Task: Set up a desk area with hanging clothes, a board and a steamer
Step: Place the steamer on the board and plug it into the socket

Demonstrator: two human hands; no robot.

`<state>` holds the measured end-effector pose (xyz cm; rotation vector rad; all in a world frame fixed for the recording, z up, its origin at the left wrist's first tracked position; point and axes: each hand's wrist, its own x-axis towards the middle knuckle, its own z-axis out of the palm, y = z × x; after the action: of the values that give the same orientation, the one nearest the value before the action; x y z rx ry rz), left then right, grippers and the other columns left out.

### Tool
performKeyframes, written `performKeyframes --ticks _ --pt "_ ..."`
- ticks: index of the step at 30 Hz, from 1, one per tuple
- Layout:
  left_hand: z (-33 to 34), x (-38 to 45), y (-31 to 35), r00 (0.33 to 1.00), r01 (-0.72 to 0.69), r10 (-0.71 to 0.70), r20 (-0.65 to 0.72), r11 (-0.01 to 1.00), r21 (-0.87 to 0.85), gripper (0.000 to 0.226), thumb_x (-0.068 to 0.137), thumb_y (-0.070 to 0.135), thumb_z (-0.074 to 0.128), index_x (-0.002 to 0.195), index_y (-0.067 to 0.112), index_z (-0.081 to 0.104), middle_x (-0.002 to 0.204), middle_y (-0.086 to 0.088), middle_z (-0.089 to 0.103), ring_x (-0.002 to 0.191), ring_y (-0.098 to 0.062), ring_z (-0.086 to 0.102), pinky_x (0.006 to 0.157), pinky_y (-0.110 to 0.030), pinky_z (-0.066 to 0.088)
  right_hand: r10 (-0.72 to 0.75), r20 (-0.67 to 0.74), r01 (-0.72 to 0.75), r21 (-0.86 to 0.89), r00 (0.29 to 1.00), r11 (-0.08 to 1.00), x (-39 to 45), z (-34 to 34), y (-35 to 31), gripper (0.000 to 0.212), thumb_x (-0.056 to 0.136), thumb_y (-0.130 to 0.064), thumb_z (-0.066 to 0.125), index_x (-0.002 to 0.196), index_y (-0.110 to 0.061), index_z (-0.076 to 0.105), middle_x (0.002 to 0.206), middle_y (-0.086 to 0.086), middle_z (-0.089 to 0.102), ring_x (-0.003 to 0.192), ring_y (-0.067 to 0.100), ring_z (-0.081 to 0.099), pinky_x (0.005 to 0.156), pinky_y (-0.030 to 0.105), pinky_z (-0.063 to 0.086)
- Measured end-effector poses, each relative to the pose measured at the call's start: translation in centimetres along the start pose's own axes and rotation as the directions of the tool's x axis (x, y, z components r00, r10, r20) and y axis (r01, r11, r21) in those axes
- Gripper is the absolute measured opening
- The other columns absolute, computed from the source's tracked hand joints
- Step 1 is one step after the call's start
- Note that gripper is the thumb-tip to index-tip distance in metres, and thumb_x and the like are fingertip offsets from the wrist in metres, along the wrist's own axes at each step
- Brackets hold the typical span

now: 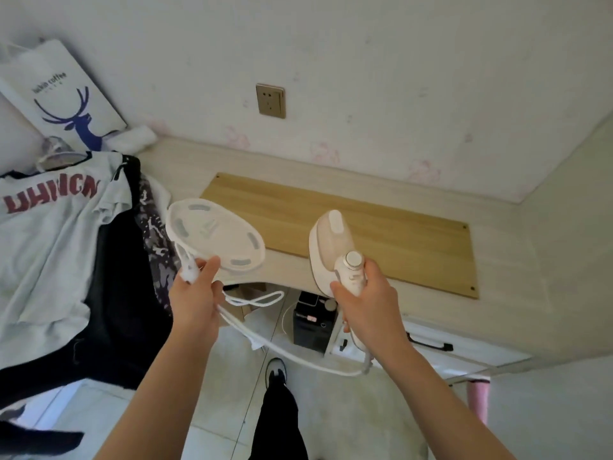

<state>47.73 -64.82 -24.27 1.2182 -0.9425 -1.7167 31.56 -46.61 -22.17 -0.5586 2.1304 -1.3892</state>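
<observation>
the right hand point(368, 293) has its grip clamped around the handle of the white steamer point(333, 250), held upright over the front edge of the table point(185, 161). the left hand point(195, 293) pinches the white cord point(265, 346) and a white oval base tray point(215, 234). a wooden board point(381, 227) lies flat on the table. hanging clothes point(66, 234) drape at the left.

White wall point(365, 61) w/ faint pink prints, bronze socket point(270, 100) mid-wall. Pale counter point(179, 161) runs along it into a corner at right. Light tile floor point(225, 376) below; black box point(313, 323) under counter. Soft daylight.
</observation>
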Motion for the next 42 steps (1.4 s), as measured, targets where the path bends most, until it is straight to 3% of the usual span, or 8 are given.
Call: performKeyframes --ticks 5,8,10,16,23,26,29,42 --pt "1.8 7.3 1.2 0.999 -0.003 0.006 -0.043 0.998 0.057 0.022 0.086 0.013 0.069 0.072 0.023 0.053 0.048 0.01 0.043 0.036 -0.007 0.029 0.038 -0.022 0.026 -0.008 -0.035 0.007 -0.028 0.999 1.0 5.8 3.1 -2.1 0.05 0.081 -0.026 0.065 0.128 -0.033 0.047 0.103 -0.01 0.064 0.077 0.018 0.066 0.057 0.03 0.057" --pt "2.1 11.2 1.2 0.999 0.024 -0.016 -0.051 0.986 0.163 0.024 0.085 0.017 0.07 0.068 0.024 0.055 0.044 0.01 0.042 0.036 -0.007 0.032 0.038 -0.022 0.028 0.011 -0.042 -0.013 -0.045 0.999 0.999 8.8 4.8 -3.5 0.045 0.081 -0.025 0.065 0.124 -0.029 0.049 0.096 -0.006 0.063 0.071 0.019 0.064 0.047 0.031 0.055" --pt "2.2 14.5 1.2 0.997 0.063 -0.052 -0.057 0.975 0.214 0.023 0.083 0.019 0.072 0.068 0.024 0.056 0.044 0.009 0.043 0.035 -0.007 0.033 0.038 -0.022 0.029 0.032 -0.047 -0.033 -0.033 0.998 0.999 11.0 6.2 -4.2 0.046 0.082 -0.023 0.065 0.125 -0.028 0.049 0.093 -0.006 0.063 0.066 0.018 0.063 0.038 0.022 0.049" --pt "3.4 22.4 0.2 0.982 0.176 -0.186 -0.003 0.926 0.335 0.015 0.084 0.02 0.072 0.076 0.02 0.059 0.055 -0.001 0.05 0.039 -0.012 0.037 0.042 -0.026 0.031 0.056 -0.06 -0.058 -0.043 0.997 0.997 16.0 9.4 -5.5 0.05 0.082 -0.022 0.066 0.128 -0.029 0.048 0.097 -0.013 0.06 0.07 0.014 0.063 0.037 0.018 0.047" --pt "6.0 26.7 -0.9 0.944 0.281 -0.321 0.074 0.902 0.329 0.012 0.089 0.009 0.065 0.083 0.009 0.055 0.062 -0.006 0.042 0.031 -0.007 0.032 0.035 -0.016 0.028 0.107 -0.054 -0.112 -0.1 0.993 0.989 19.9 10.2 -5.2 0.044 0.08 -0.023 0.066 0.121 -0.028 0.051 0.094 -0.013 0.061 0.066 0.014 0.062 0.041 0.019 0.047" --pt "7.8 27.7 -1.3 0.924 0.312 -0.372 0.087 0.866 0.391 0.009 0.088 0.007 0.064 0.083 0.01 0.058 0.065 -0.006 0.044 0.031 -0.006 0.029 0.036 -0.016 0.024 0.125 -0.062 -0.133 -0.142 0.99 0.981 21.5 9.7 -4.6 0.042 0.08 -0.025 0.066 0.119 -0.027 0.051 0.095 -0.011 0.062 0.071 0.015 0.063 0.058 0.036 0.057" --pt "9.6 28.4 -1.9 0.901 0.34 -0.419 0.11 0.842 0.42 0.01 0.088 0.004 0.065 0.082 0.009 0.058 0.057 -0.002 0.042 0.032 -0.006 0.027 0.036 -0.017 0.023 0.142 -0.058 -0.149 -0.16 0.988 0.976 22.9 9.3 -4.3 0.043 0.079 -0.025 0.066 0.12 -0.026 0.051 0.097 -0.008 0.062 0.075 0.018 0.064 0.066 0.043 0.058" --pt "14.6 30.7 -6.5 0.81 0.439 -0.583 0.057 0.668 0.601 0.027 0.086 0.004 0.067 0.111 -0.003 0.06 0.075 -0.008 0.049 0.043 -0.009 0.029 0.033 -0.016 0.029 0.172 -0.032 -0.175 -0.203 0.985 0.963 27.8 7.3 -2.1 0.052 0.082 -0.028 0.067 0.13 -0.022 0.048 0.099 -0.006 0.063 0.085 0.018 0.063 0.068 0.046 0.057"
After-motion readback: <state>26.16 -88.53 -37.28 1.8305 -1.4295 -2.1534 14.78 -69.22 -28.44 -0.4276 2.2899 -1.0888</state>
